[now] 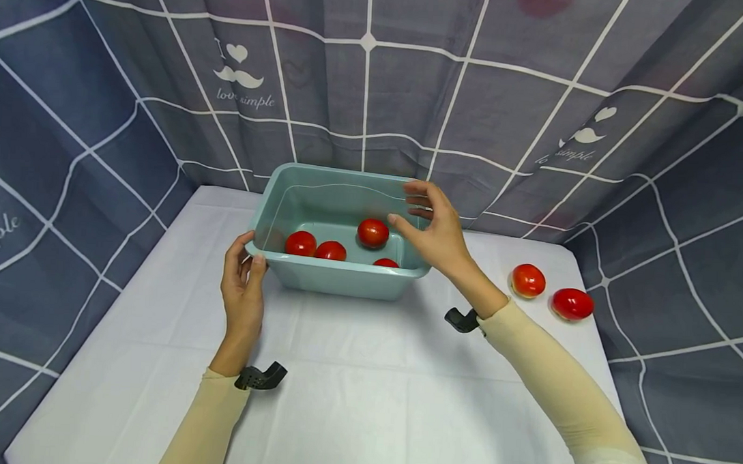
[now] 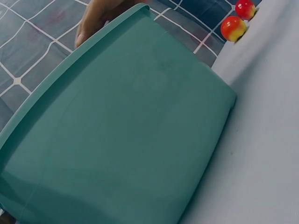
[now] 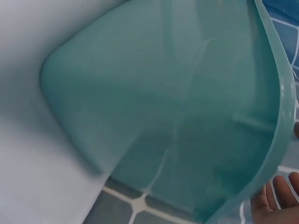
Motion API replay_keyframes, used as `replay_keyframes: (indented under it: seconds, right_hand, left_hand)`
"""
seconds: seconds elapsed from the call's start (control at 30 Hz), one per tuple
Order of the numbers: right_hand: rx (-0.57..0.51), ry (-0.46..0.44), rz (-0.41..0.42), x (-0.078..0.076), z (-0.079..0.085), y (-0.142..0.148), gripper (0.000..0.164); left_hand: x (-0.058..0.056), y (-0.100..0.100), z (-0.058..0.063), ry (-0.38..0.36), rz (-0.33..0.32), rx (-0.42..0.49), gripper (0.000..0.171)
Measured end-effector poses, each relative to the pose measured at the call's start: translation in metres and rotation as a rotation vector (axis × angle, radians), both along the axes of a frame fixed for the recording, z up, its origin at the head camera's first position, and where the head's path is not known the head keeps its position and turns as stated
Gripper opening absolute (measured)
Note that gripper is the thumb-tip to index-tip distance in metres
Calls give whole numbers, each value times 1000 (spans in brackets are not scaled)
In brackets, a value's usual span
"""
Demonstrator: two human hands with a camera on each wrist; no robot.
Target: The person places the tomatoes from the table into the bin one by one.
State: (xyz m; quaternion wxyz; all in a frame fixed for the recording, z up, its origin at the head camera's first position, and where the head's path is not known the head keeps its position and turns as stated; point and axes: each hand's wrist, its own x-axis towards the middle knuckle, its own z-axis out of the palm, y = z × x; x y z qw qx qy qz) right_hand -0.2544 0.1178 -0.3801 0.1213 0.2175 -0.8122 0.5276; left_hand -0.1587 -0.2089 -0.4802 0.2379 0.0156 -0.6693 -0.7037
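A pale teal plastic bin (image 1: 339, 280) stands on the white table; its side wall (image 2: 131, 121) fills much of the left wrist view. My left hand (image 1: 243, 299) grips the bin's near left corner at the rim, thumb in front and fingers along the left end. Above the bin's right end is my right hand (image 1: 436, 227), fingers spread and loosely bent, holding nothing. Inside lie several shiny red fruits, one red fruit (image 1: 373, 233) near the right thumb, another (image 1: 300, 243) at the left. The near wall partly hides some. Whether they are tomatoes or apples I cannot tell.
Two more fruits lie on the table at the right, a red fruit (image 1: 528, 280) and a longer-looking one (image 1: 572, 304), both near the edge. Grey checked curtains (image 1: 327, 80) surround the white table (image 1: 341, 395) at the back and sides. Black wrist mounts (image 1: 260, 376) stick out from both wrists.
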Motion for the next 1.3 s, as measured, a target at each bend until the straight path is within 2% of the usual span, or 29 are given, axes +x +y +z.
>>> replay_keyframes:
  seconds: [0.3, 0.6, 0.9, 1.1, 1.3]
  right_hand:
    - [-111, -9, -124, 10, -17, 53, 56]
    - [-116, -53, -343, 23, -44, 112, 53]
    - [-57, -123, -544, 41, -85, 165, 55]
    - [-30, -202, -694, 49, -107, 191, 54]
    - [45, -273, -727, 52, -124, 202, 64]
  left_hand:
    - [0, 1, 0, 11, -2, 0, 47]
    - [0, 0, 0, 13, -10, 7, 48]
    - [0, 1, 1, 16, -18, 14, 48]
    - [-2, 2, 2, 24, -23, 17, 48]
    - [0, 2, 2, 23, -18, 11, 48]
